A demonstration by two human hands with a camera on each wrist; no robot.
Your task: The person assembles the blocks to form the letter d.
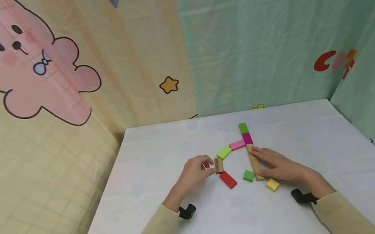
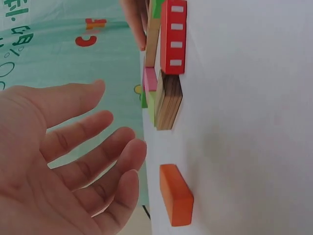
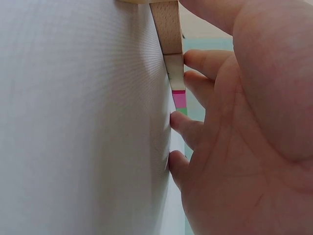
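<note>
My left hand hovers just left of a brown striped wooden block, fingers loosely bent and holding nothing. Below that block lies a red block with white squares on its side. A lime block and a pink block continue the curve up to a straight row. That row has a green block, a magenta block and plain wooden blocks. My right hand rests along the row's right side, fingertips touching the plain wooden blocks. In the left wrist view, an orange block lies near the left fingers.
A small green block sits left of the row's near end, and a yellow block lies by the right thumb. Everything stands on a white-covered table, with printed curtains behind and at the sides.
</note>
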